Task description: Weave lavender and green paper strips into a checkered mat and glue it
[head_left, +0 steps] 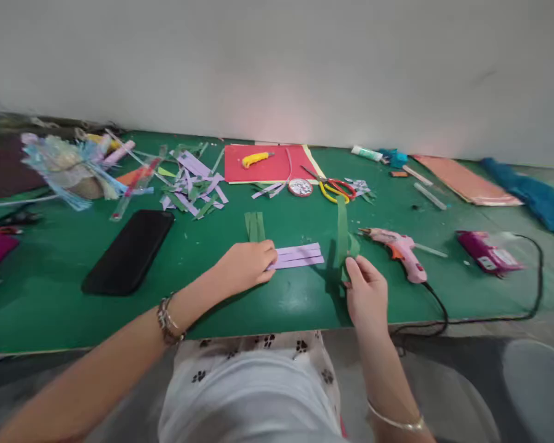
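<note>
My left hand (252, 263) lies on the table with its fingers pressed together over the left ends of several lilac paper strips (300, 255). These strips lie side by side and stretch to the right. Green paper strips (255, 226) stick out on the far side of the same hand, pointing away from me; their near ends are hidden under it. My right hand (367, 286) pinches a green paper strip (342, 227) that stands up above the table and has a curled piece beside it. To the right of that hand, a pink glue gun (399, 247) rests on its side.
A black phone (128, 252) lies at the left. Cut strips (196, 178) are heaped behind it. Farther back are red paper (233, 163), a yellow cutter (257, 159), scissors (335, 189) and a round tin (300, 187). The glue gun's black cable (489, 320) runs along the front right edge.
</note>
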A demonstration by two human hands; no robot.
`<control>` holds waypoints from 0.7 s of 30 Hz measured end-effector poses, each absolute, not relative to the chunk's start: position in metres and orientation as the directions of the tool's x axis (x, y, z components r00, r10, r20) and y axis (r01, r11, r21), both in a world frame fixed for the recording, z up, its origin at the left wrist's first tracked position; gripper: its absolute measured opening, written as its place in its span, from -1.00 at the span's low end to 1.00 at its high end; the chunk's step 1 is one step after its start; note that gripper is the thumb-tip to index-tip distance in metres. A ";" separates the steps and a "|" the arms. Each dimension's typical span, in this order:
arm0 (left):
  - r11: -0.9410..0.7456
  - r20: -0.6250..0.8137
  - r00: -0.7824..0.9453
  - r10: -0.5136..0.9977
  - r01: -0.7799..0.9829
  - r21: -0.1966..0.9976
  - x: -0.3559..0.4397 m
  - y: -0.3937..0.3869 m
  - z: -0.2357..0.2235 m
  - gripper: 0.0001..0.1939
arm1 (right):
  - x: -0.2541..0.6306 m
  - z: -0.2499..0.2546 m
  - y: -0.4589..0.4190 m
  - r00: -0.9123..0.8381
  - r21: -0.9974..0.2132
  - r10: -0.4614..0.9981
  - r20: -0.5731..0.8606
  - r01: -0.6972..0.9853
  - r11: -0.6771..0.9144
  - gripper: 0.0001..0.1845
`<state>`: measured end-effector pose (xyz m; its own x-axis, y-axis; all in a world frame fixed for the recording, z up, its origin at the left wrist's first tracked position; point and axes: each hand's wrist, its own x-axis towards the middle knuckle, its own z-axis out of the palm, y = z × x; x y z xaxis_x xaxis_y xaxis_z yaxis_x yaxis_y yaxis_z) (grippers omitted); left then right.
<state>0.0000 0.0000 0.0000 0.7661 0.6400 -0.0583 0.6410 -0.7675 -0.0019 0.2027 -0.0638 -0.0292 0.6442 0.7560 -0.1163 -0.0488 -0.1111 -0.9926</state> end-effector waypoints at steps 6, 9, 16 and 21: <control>-0.732 -0.044 0.731 0.681 0.681 -0.004 0.002 -0.006 -0.001 -0.82 | 0.202 -0.028 -0.066 0.595 -0.998 0.803 -0.046 0.009 -0.064 -0.70; -0.715 -0.029 0.717 0.696 0.697 0.057 0.000 -0.004 -0.001 -0.84 | 0.201 -0.024 -0.066 0.566 -0.998 0.824 0.000 0.055 -0.038 -0.73; -0.670 0.002 0.674 0.739 0.735 0.108 0.000 -0.005 0.000 -0.84 | 0.198 -0.018 -0.066 0.519 -0.989 0.848 0.108 0.146 0.036 -0.82; -0.636 0.018 0.635 0.772 0.772 0.013 0.007 -0.012 0.001 -0.80 | 0.196 -0.018 -0.064 0.526 -0.993 0.845 0.093 0.115 0.038 -0.80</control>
<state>0.0073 -0.0116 0.0012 0.6355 0.7719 0.0182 0.7718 -0.6357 0.0133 0.1962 -0.0640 -0.0183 0.5264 0.8451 0.0931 0.1153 0.0376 -0.9926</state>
